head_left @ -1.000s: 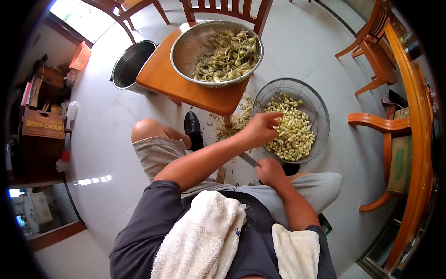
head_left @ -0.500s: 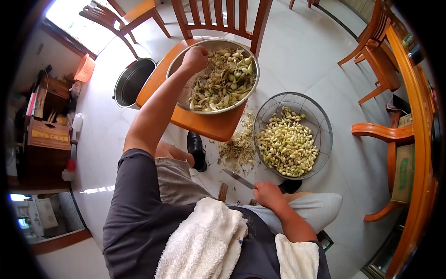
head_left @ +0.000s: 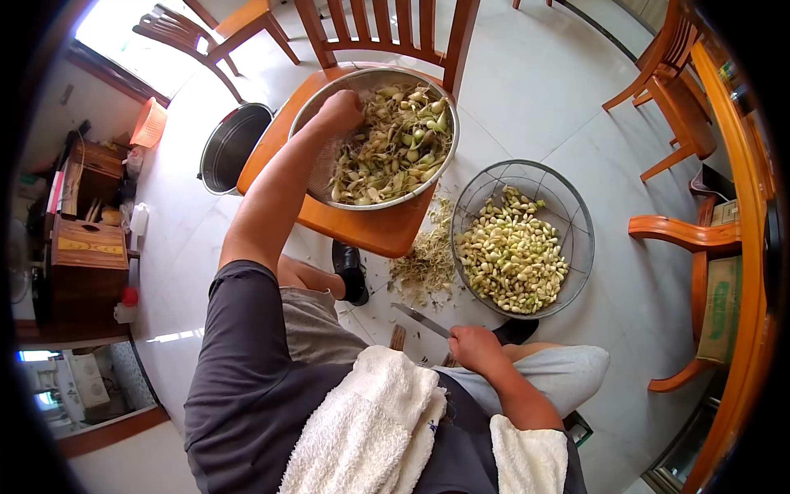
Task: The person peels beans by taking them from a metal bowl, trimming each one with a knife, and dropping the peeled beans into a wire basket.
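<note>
My left hand (head_left: 343, 112) is inside the big metal colander (head_left: 306, 183) on the chair seat, at the left edge of a heap of untrimmed bulbs (head_left: 391, 148) with stems and roots. Its fingers are curled down, and what they hold is hidden. Low in the middle, my right hand (head_left: 475, 346) is closed round the handle of a knife (head_left: 422, 319), whose blade points left. Beyond that hand, a round wire-framed basket (head_left: 578, 214) on the floor holds many trimmed pale bulbs (head_left: 514, 255). Dry peelings (head_left: 424, 263) lie on the floor left of the basket.
The wooden chair (head_left: 383, 235) bears the colander. A metal bucket (head_left: 230, 152) stands left of it. Other chairs (head_left: 679, 107) and a long wooden table edge (head_left: 753, 247) are on the right. At the far left are a wooden cabinet (head_left: 90, 243) and an orange basket (head_left: 150, 123).
My left hand has moved from over the wire basket up and left into the colander. The knife now lies clear of the left arm, still in my right hand. The view has shifted.
</note>
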### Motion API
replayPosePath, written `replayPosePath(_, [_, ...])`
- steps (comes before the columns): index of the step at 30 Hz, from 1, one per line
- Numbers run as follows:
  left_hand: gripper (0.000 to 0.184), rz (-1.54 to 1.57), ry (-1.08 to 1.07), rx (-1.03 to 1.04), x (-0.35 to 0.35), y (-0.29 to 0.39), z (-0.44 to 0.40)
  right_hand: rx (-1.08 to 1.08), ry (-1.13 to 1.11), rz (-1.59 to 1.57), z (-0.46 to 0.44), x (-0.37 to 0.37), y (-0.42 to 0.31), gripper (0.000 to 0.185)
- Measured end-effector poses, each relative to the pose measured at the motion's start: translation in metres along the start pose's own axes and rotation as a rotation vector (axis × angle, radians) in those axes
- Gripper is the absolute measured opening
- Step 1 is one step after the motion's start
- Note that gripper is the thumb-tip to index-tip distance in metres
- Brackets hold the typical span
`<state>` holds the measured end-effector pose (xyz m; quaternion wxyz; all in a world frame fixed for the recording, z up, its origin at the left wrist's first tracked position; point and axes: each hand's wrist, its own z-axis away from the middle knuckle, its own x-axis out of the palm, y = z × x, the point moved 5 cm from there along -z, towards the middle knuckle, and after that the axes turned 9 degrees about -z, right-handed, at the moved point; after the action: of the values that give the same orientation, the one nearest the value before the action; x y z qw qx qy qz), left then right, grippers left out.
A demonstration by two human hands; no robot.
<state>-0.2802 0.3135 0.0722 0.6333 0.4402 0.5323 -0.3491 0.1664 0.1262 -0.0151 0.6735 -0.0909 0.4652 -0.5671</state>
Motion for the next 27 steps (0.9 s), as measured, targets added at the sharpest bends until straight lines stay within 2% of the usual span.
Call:
replayPosePath(3, [0.021,0.081,0.062,-0.025,0.004,-0.005,0.005,-0.054,0.093,-0.018,-0.001,0.004,0.006,0.021])
replayPosePath(7, [0.028,0.108,0.158,-0.023,0.006,-0.008,0.009,-0.035,0.112,-0.018,0.000,0.007,0.010,0.020])
replayPosePath(10, [0.030,0.182,-0.031,-0.080,-0.020,-0.003,0.030,-0.009,0.116,-0.007,0.000,0.007,0.011,0.020])
replayPosePath(14, [0.033,0.665,-0.069,-0.264,-0.064,0.004,0.071,0.025,0.078,-0.006,0.004,0.005,0.008,0.023])
replayPosePath(16, [0.041,0.973,-0.070,-0.245,-0.070,0.003,0.087,0.018,0.078,-0.009,0.006,0.003,0.003,0.024])
replayPosePath(17, [0.046,1.129,-0.073,-0.233,-0.071,0.004,0.097,0.007,0.097,-0.015,0.008,0.002,0.002,0.024])
replayPosePath(21, [0.037,1.544,-0.255,-0.030,-0.070,0.027,0.163,-0.085,0.228,-0.078,0.018,-0.009,-0.005,0.023])
replayPosePath(24, [0.035,1.772,-0.388,0.013,-0.051,0.052,0.230,-0.172,0.416,-0.178,0.030,-0.024,-0.014,0.019])
replayPosePath(25, [0.035,1.855,-0.442,0.100,-0.041,0.058,0.248,-0.197,0.474,-0.223,0.035,-0.028,-0.016,0.018])
replayPosePath(27, [0.035,1.950,-0.350,-0.155,-0.015,0.067,0.281,-0.229,0.542,-0.331,0.040,-0.034,-0.021,0.015])
